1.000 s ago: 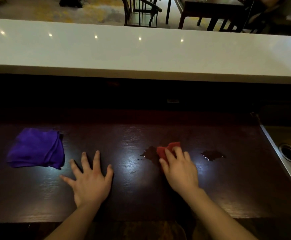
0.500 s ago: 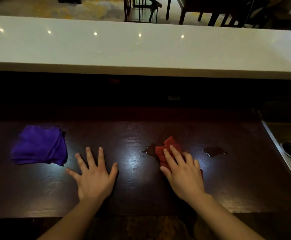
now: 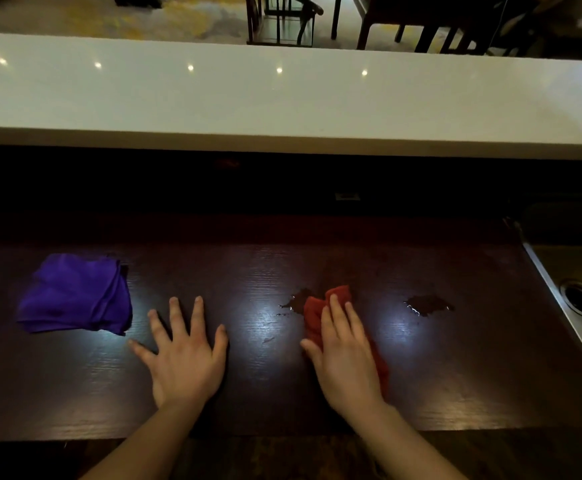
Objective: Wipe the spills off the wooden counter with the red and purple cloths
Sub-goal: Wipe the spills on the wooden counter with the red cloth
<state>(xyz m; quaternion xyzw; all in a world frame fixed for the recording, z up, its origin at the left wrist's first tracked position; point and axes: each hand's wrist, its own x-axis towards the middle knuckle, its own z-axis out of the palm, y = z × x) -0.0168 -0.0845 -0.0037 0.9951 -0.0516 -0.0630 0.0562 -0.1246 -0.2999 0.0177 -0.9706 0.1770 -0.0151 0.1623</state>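
Observation:
On the dark wooden counter (image 3: 265, 393), my right hand (image 3: 346, 358) presses flat on a crumpled red cloth (image 3: 317, 310). The cloth's left edge touches a dark spill (image 3: 298, 299). A second spill (image 3: 428, 304) lies apart to the right of the cloth. My left hand (image 3: 185, 355) rests flat on the wood with fingers spread and holds nothing. A folded purple cloth (image 3: 76, 294) lies to the left of that hand, untouched.
A steel sink (image 3: 580, 299) with a round drain is set into the counter at the right edge. A raised white ledge (image 3: 282, 102) runs across the back. Dark chairs and a table (image 3: 421, 19) stand beyond it.
My right hand has slid the red cloth a little toward me and right, so more of the left spill shows. My left hand and the purple cloth stay put.

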